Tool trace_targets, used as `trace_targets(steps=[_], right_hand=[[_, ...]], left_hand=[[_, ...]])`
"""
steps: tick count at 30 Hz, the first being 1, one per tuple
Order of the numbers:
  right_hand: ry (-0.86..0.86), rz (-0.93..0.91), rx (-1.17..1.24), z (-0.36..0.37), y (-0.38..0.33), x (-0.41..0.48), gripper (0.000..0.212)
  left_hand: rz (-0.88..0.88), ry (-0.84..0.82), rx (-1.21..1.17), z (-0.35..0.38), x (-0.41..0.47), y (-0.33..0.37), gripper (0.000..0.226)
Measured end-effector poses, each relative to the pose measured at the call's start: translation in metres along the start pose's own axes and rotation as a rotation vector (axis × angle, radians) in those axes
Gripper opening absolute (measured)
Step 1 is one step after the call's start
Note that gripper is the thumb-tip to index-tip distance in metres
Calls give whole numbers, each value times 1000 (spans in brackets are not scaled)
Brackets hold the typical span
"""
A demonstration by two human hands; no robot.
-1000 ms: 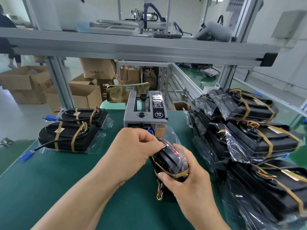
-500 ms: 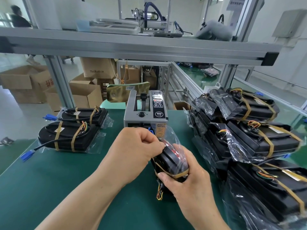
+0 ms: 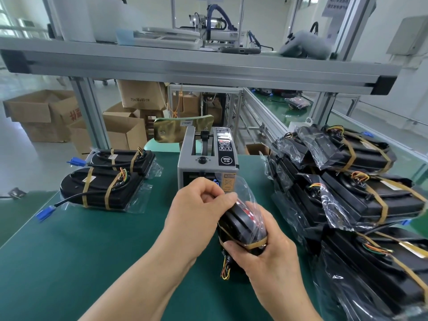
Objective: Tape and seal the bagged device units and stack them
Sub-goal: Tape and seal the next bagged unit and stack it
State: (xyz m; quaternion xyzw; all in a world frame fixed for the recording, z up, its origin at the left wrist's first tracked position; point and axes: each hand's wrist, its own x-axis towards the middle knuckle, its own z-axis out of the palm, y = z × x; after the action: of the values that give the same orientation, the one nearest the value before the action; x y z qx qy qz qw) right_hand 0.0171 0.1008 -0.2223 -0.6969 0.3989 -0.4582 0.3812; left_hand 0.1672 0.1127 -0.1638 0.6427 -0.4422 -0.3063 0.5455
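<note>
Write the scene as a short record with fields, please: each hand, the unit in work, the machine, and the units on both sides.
left hand: pinches the clear bag at the top of the bagged unit
right hand: holds the unit's lower end, thumb on a brown tape band
bagged unit: held on end over the green mat
tape dispenser: behind the hands
left side: two taped units, lying flat
right side: pile of bagged units

arms: 2 forearms, bare to frame edge | left hand (image 3: 196,212): bare | right hand (image 3: 268,258): bare
</note>
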Motion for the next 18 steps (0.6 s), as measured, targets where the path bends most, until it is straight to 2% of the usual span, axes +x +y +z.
trace_targets(steps=[3, 6, 10, 15, 18], right_hand=[[-1, 7, 10, 1, -1, 0, 74], [-1, 7, 9, 1, -1, 0, 76], [2, 3, 26, 1, -1, 0, 78], [32, 3, 80, 2, 2, 1, 73], [60, -25, 170, -5, 4, 4, 71]], left_hand=[[-32, -12, -109, -1, 1, 0, 13], [-3, -12, -79, 0, 0, -1, 15], [33, -26, 10, 2, -10, -3, 50], [84, -121, -96, -5, -15, -12, 46], [137, -34, -103, -11, -18, -28, 47]])
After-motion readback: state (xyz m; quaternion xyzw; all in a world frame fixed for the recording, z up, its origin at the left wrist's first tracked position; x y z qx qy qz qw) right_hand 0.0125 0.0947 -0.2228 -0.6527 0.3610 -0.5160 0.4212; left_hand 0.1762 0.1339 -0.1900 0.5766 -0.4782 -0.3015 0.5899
